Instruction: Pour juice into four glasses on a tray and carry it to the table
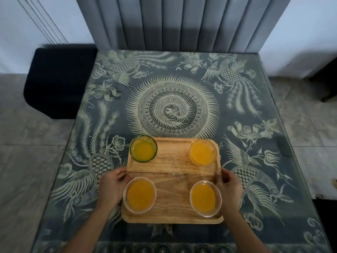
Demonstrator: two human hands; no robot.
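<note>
- While I look down through the head camera, I see the wooden tray [172, 167] over the near half of the table [182, 79], which is covered with a dark blue-grey cloth [171, 108] printed with pale birds, flowers and a round centre medallion.
- My left hand [111, 188] grips the tray's left edge, fingers curled around the rim with the thumb on top.
- My right hand [230, 189] is clasped on the tray's right edge in the same way, fingers wrapped under and thumb over the rim.
- I cannot tell whether the tray's underside is touching the cloth or is just above it.
- Four glasses stand upright at the tray's corners, each holding orange juice, well apart from one another.
- The far-left glass [143, 149] has a green-tinted rim; the far-right glass [203, 152] is clear.
- The near-left glass [139, 195] sits just beside my left hand; the near-right glass [205, 198] sits just beside my right hand.
- The middle of the tray is bare wood with visible grain and a dark line running across it between my hands.
- I can read no brand, label or writing on the glasses, the tray or the cloth.
- A dark stool [60, 81] stands beside the table's far-left corner, and a grey ribbed panel [182, 22] rises behind the table.
- Pale tiled floor [27, 161] shows on both sides.
</note>
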